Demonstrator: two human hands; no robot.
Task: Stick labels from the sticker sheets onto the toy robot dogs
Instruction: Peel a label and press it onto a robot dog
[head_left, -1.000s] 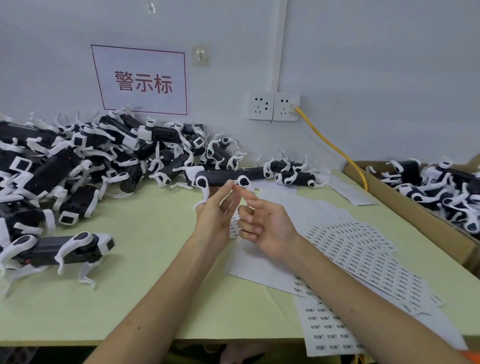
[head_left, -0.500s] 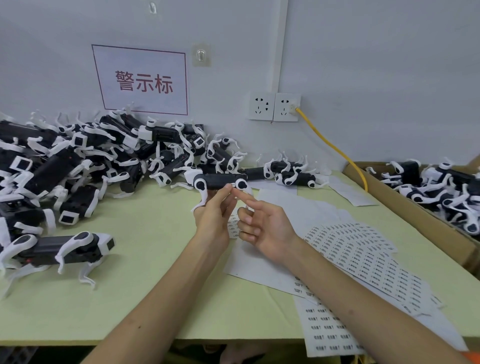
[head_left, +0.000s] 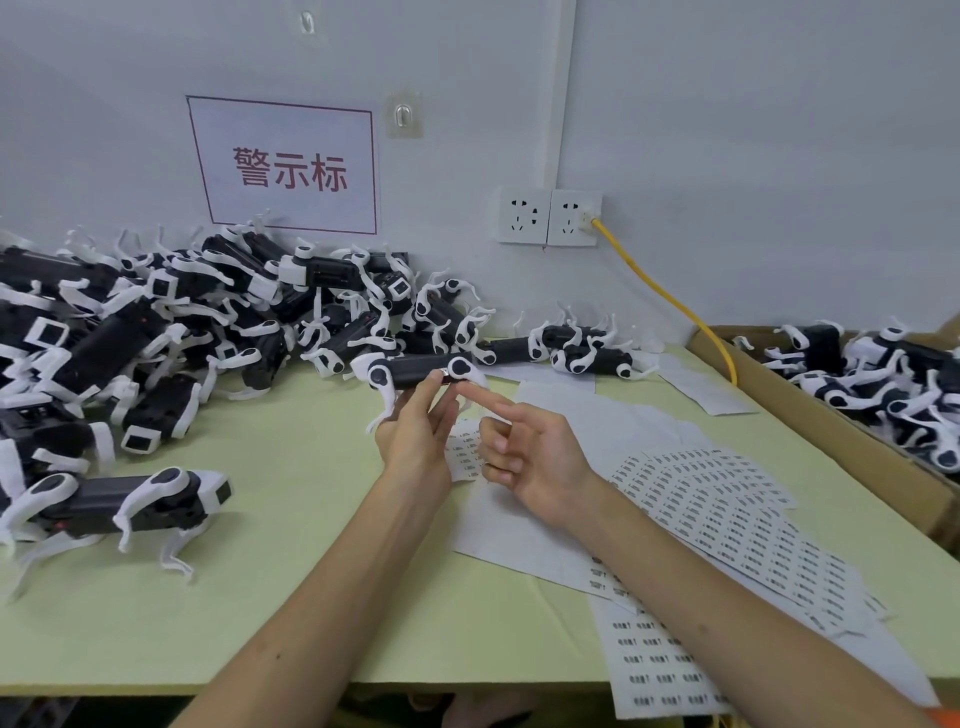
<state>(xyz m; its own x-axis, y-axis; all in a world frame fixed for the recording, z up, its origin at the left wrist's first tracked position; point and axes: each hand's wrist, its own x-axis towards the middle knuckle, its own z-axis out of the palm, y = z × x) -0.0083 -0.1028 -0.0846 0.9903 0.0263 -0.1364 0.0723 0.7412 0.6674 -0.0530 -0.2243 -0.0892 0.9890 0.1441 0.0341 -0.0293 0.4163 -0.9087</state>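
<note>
Over the worktop's middle, toward its far edge, the left hand (head_left: 415, 436) pinches a toy robot dog (head_left: 415, 370), its long axis running left-right. The right hand (head_left: 535, 457) presses one straight forefinger on its near side, other fingers curled. Which end is the head is unclear.

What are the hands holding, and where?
The left hand holds one toy robot dog by its black body. The right hand grips nothing.

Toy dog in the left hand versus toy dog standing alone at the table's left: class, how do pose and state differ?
The held dog is lifted off the table, gripped by the left hand; the standing dog rests on its own legs. The right hand touches the held dog with its forefinger; nothing touches the standing dog. Both have black bodies, white legs.
</note>
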